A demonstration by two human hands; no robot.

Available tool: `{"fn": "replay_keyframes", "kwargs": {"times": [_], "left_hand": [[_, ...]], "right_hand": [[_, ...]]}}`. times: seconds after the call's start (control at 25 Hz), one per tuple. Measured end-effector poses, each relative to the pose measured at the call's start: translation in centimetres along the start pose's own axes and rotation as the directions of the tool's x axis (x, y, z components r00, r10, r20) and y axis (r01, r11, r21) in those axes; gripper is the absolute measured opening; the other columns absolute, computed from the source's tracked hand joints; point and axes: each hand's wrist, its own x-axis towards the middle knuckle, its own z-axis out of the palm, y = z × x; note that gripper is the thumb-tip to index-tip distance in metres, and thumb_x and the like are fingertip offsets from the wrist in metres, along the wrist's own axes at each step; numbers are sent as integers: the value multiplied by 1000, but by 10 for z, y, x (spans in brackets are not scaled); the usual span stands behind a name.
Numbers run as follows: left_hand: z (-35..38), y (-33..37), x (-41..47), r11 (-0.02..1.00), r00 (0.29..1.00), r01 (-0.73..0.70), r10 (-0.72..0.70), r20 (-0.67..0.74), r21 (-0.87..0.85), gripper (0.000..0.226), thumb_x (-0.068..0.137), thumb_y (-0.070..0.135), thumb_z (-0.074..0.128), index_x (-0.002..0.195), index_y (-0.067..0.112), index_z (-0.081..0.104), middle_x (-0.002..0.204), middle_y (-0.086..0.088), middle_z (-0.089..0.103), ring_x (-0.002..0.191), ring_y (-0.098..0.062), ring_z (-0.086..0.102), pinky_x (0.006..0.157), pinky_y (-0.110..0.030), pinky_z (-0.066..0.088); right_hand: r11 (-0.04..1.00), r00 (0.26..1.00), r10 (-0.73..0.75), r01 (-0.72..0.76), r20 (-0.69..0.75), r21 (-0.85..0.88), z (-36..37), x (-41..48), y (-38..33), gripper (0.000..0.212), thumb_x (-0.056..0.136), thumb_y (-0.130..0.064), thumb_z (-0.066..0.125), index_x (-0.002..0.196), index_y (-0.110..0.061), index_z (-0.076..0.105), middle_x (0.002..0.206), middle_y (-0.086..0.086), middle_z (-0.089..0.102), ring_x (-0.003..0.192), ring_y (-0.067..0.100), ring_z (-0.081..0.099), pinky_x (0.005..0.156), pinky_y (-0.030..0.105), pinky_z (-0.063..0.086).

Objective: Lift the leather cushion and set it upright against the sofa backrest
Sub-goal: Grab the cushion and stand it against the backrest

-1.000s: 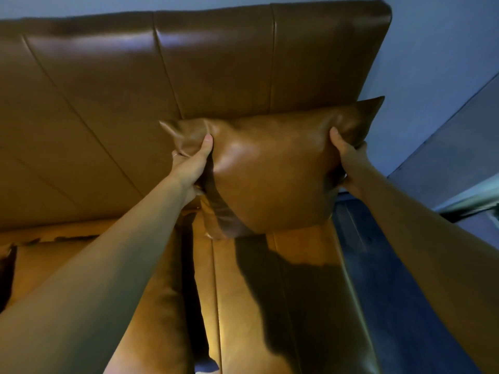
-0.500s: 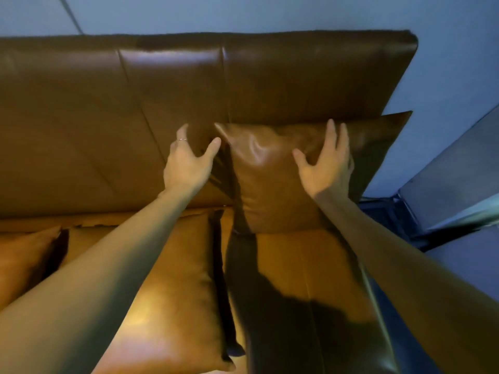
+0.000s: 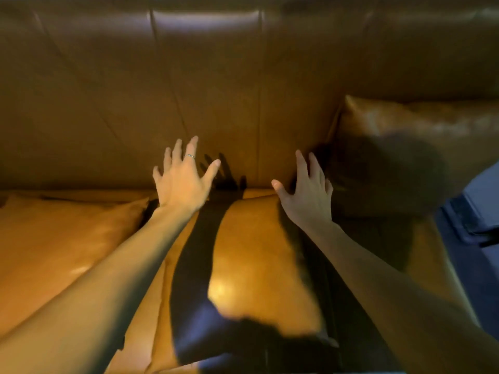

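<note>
Head view: one leather cushion [image 3: 410,155] at 3 o'clock, upright against the sofa backrest [image 3: 216,90], long axis horizontal; two more cushions lie flat; left hand [image 3: 183,179] and right hand [image 3: 307,195] spread, empty.

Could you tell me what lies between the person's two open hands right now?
Only bare sofa leather: the backrest above and the seat below, crossed by arm shadows. Left hand and right hand hold nothing, seen from the head view.
</note>
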Motion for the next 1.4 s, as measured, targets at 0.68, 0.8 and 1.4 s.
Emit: {"fn": "replay_keyframes", "kwargs": {"times": [0.68,0.8,1.4], "left_hand": [[94,-101,-53,790,736,577,-395,550,-205,97,80,76,60,157,51,6,169,-15,1,146,-52,24,115,-55,31],[77,-90,-49,734,773,595,-409,485,-328,99,78,69,70,158,44,17,163,-15,19,142,-47,34,113,-53,35],[-45,-43,60,370,846,389,-505,169,-843,131,64,71,79,162,19,8,161,-5,38,147,-28,35,121,-45,29]], "right_hand": [[499,641,603,-767,474,402,123,-29,53,166,12,-91,75,156,-39,11,160,7,32,144,41,32,111,63,33],[425,632,605,-770,484,476,109,-29,54,161,15,-87,81,155,-30,24,155,6,40,138,39,42,110,60,38],[318,864,388,-451,320,834,-52,39,-44,111,74,-47,82,157,-33,10,155,5,36,137,33,40,107,52,33]]}}
